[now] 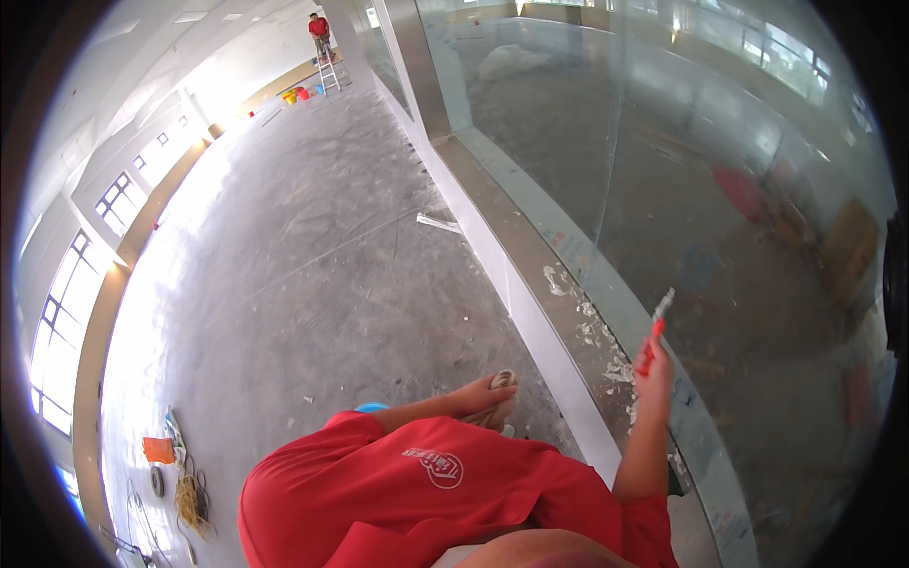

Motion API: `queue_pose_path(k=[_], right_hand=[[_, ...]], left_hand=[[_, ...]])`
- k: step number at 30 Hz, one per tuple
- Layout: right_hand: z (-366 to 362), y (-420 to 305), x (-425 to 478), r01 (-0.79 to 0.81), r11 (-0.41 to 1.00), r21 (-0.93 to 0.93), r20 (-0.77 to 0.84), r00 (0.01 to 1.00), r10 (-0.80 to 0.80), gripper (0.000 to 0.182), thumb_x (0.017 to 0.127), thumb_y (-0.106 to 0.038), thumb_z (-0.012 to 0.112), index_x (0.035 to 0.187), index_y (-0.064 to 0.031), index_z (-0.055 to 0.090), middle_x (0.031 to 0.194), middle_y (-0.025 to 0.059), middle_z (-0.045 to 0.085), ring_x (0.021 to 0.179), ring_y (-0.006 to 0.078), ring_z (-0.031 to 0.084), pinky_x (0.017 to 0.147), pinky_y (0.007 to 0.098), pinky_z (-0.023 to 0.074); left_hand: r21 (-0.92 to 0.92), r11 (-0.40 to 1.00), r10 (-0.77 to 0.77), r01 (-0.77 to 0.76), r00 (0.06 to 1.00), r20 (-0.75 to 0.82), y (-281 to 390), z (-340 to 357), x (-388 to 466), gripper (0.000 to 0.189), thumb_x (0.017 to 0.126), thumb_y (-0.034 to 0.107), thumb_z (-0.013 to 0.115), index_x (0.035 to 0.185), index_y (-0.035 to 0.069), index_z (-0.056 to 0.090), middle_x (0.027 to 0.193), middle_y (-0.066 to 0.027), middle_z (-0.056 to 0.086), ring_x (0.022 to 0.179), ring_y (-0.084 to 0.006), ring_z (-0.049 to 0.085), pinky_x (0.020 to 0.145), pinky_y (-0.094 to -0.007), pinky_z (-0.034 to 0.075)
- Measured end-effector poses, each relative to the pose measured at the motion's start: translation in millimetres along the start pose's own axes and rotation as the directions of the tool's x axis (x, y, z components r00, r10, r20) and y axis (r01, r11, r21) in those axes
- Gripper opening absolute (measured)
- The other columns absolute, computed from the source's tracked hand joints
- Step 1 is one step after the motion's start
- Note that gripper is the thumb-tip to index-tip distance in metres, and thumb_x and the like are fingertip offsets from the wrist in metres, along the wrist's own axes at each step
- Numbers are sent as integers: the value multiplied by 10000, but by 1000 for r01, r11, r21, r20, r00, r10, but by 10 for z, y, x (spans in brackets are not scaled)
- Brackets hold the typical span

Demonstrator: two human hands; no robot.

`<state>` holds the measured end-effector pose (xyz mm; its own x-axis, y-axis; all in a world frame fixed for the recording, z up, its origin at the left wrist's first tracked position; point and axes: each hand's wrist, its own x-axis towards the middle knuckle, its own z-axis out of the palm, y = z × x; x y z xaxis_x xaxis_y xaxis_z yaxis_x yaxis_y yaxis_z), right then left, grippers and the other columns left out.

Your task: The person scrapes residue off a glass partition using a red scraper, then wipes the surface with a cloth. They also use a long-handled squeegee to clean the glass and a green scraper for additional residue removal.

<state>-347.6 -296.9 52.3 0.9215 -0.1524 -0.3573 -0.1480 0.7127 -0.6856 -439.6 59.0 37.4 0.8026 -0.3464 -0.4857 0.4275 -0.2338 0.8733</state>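
Observation:
My right hand grips the red handle of a scraper. Its pale, coated blade points up and away in front of the large glass pane; whether it touches the glass I cannot tell. Scraped whitish flakes lie along the ledge below the pane, close to that hand. A bunched beige cloth is held in my left hand, low in front of my red shirt. Part of a blue round object shows behind my left arm.
Far off, a person in red is up on a stepladder, with coloured buckets nearby. Rope, a tape roll and an orange item lie at left. A white strip rests on the dusty floor by the low wall.

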Motion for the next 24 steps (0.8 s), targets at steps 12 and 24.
queue_pose_path(k=[12, 24], right_hand=[[-111, 97, -110, 29, 993, 113, 94, 995, -40, 273, 876, -183, 582, 1120, -59, 580, 712, -16, 563, 540, 84, 479, 487, 215, 366], [-703, -459, -1110, 6, 1000, 27, -244, 970, 1, 221, 903, -231, 576, 986, -30, 534, 716, -16, 473, 502, 23, 375, 416, 172, 287]], left_hand=[[359, 913, -153, 196, 978, -145, -915, -691, 251, 676, 844, 646, 432, 1101, 51, 623, 1067, -189, 617, 1032, -285, 568, 888, -390, 433], [-294, 931, -237, 217, 971, -35, 147, -372, 139, 378, 920, 330, 552, 1177, 62, 480, 1033, -62, 581, 865, -131, 547, 745, -280, 483]])
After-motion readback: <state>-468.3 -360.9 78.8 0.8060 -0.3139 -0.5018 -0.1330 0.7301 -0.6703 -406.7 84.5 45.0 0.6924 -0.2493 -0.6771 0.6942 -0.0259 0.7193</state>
